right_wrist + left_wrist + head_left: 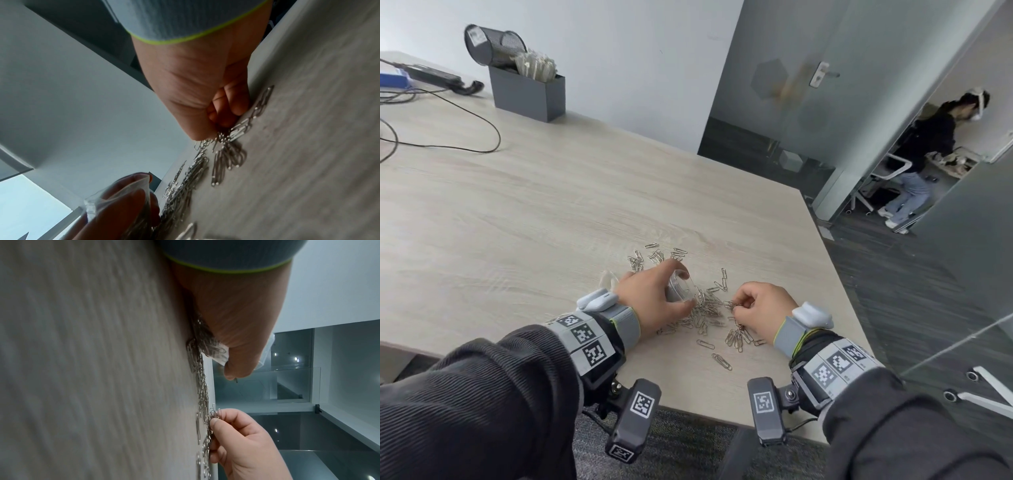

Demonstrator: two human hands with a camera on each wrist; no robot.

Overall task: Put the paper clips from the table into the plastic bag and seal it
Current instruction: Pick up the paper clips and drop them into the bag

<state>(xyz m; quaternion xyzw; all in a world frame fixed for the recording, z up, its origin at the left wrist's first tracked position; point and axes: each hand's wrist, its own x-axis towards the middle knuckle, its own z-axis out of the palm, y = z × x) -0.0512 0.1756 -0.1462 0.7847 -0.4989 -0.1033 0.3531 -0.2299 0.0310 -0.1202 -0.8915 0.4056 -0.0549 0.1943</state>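
wood-grain table point(551, 205): left hand point(654, 301) gripped limp clear plastic bag point(681, 287) by mouth; right hand point(760, 308) pinched clump of paper clips point(709, 308). light, slippery, tangle-prone; pinch small bunches.

plastic bag point(681, 286) mostly behind left hand point(654, 298)

Silver clips point(709, 308) lie on a pale wood-grain surface point(517, 212); the bag point(679, 286) is clear. Grey cuffs point(626, 325) carry a lime-green edge, the sleeves point(482, 394) are dark ribbed, and black-and-white square markers point(585, 334) pattern the grey wrist bands. A dark grey box point(527, 92) stands far back
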